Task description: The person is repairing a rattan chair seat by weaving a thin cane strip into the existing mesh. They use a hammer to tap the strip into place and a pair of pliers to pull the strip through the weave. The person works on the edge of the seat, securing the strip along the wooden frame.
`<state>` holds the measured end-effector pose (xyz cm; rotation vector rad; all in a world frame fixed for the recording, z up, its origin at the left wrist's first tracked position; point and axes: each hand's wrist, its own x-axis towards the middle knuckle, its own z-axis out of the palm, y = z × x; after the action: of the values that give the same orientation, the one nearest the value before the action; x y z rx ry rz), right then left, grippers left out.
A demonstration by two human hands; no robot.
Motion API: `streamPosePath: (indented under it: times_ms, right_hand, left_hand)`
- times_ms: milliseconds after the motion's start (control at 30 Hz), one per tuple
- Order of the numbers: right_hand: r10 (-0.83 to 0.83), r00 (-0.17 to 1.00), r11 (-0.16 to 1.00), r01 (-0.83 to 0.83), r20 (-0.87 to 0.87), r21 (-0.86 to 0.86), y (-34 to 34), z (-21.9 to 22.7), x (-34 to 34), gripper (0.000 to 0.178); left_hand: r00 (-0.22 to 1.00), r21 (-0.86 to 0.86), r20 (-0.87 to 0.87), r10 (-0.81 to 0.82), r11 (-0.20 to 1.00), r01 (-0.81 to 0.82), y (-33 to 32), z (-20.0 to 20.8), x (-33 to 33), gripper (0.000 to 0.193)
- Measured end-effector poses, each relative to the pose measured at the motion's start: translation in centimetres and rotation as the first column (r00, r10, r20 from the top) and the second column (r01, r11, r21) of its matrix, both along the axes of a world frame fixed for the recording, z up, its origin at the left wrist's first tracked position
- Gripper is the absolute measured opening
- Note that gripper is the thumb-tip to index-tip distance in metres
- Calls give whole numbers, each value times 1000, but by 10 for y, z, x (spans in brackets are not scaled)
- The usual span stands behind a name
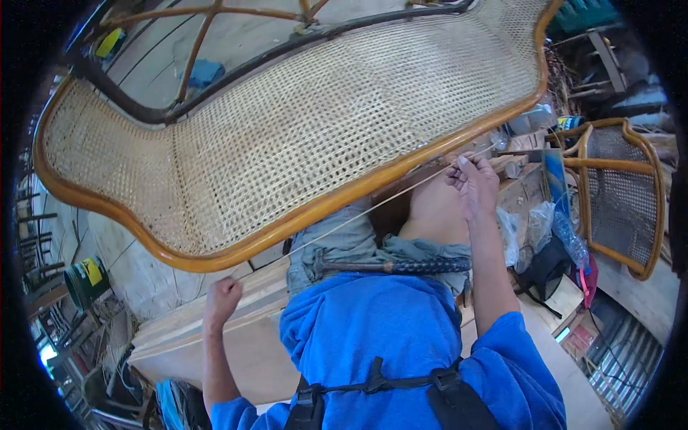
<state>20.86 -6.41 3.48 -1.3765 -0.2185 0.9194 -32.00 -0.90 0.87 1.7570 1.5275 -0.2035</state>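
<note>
A thin, pale cane strand stretches taut between my hands, just below the front rail of a woven cane seat panel with an orange-brown rattan frame. My left hand is closed in a fist at the strand's lower left end. Higher up on the right, my right hand pinches the strand between thumb and fingers, and a short length runs on past it. Across my lap lies a hammer-like tool with a black patterned grip.
A second rattan piece with a cane panel stands at the right. Plastic bags and bottles and a black bag lie beside my right arm. Light wooden boards are under me. A dark green bucket stands at the left.
</note>
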Motion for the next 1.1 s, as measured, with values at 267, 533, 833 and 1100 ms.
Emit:
streamPosePath:
  times_ms: [267,533,833,1100]
  right_hand:
    - [-74,995,997,76,60,-30,-4,-5,34,6]
    - [-104,984,987,120,148,-102,-10,-12,78,6]
    - [-87,979,993,100,185,-65,-19,-7,119,9]
    - [-27,999,999,28,31,-21,-16,0,51,10]
  left_hand:
    - [952,133,-266,152,984,-120,-38,-5,-119,28]
    - [840,282,-527,132,959,26,-73,-6,-259,26]
    - [647,197,-755,105,978,72,-96,6,-381,27]
    - [635,440,-747,197,863,249,-65,-20,-379,31]
